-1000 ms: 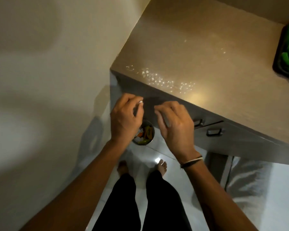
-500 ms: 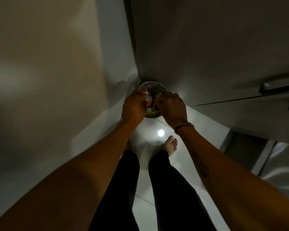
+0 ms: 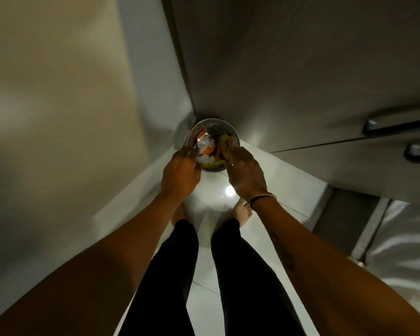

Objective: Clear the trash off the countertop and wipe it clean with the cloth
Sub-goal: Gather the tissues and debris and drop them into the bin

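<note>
Both hands reach down over a small round bin [image 3: 233, 139] on the floor by the cupboard. The bin holds the trash [image 3: 207, 146], orange and white wrappers. The left hand [image 3: 180, 173] and right hand [image 3: 246, 173] have bent fingers; I cannot tell if they pinch anything

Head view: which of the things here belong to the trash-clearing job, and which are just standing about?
Part of the job:
- left hand and right hand, over the bin
- small round bin on the floor
- wrappers inside it

Just there:
- cabinet handles
- wall
- floor tiles
</note>
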Demonstrator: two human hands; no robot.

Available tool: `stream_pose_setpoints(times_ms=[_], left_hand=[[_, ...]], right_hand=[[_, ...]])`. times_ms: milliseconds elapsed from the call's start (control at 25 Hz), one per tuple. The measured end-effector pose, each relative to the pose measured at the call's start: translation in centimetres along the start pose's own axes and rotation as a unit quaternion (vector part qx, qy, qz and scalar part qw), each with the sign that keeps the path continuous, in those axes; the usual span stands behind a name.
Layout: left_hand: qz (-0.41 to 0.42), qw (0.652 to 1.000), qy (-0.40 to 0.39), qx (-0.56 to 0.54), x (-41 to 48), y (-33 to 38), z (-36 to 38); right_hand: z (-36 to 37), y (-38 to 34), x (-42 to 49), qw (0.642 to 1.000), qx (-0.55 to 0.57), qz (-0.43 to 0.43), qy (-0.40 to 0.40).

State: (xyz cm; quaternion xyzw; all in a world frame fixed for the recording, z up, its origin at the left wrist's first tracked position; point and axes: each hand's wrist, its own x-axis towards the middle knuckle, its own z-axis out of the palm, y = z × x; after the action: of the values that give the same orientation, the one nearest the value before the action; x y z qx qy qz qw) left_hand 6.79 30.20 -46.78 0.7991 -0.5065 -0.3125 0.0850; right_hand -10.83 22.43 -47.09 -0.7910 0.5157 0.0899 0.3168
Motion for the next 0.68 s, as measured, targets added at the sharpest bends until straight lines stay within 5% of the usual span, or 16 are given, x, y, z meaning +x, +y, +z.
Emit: stream_pose_setpoints(times_ms=[160,680], left_hand=[[0.028,0.999,0.016,-0.001,-3.4,3.8,-5.4],[0.175,0.969,0.153,0.077,-10.1,14.4,-21.1]], right_hand=[[-5.7,-2.9,-4.0,1.000,0.007,-0.015,-0.008],[-22.2,-9.3,-15.1,0.960,-0.066,-0.073,0.261]])
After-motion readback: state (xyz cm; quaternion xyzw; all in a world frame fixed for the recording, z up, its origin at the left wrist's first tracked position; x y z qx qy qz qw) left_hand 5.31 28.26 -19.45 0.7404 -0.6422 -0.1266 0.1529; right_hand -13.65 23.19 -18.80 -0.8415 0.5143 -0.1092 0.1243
